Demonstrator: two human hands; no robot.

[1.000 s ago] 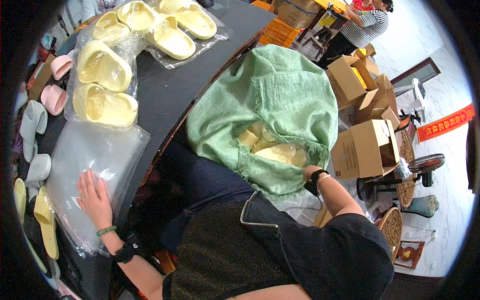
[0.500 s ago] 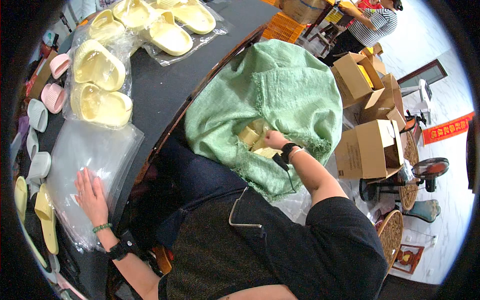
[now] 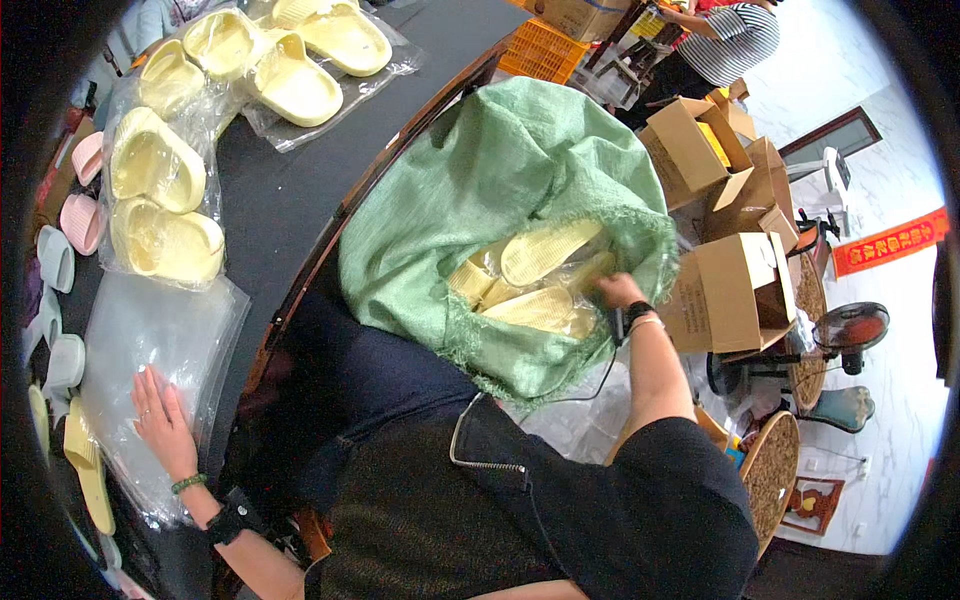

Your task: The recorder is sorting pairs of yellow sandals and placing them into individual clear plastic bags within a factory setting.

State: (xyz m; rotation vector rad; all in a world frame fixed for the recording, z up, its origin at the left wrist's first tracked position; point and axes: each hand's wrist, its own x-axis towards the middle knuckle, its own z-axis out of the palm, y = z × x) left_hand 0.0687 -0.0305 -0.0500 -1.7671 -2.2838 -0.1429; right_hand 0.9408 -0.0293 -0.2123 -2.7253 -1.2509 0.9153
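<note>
Right hand [image 3: 620,291] shifting rightward, curled, hold unclear; left hand [image 3: 162,425] lying flat on polybags [image 3: 160,325]; bagged slides [image 3: 545,252] looking light, graspable midsole.

white wall [image 3: 905,365] bright | glare on plastic sleeves [image 3: 165,335] | shadow beneath table [image 3: 300,180] | edges bent, black-rimmed | left margin perhaps soft

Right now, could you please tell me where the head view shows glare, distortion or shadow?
In the head view, white glints show on the clear plastic bags under the left hand; in the head view, the edge of the dark table bows and the picture's corners go black; also in the head view, the space below that edge sinks into deep shadow.
</note>
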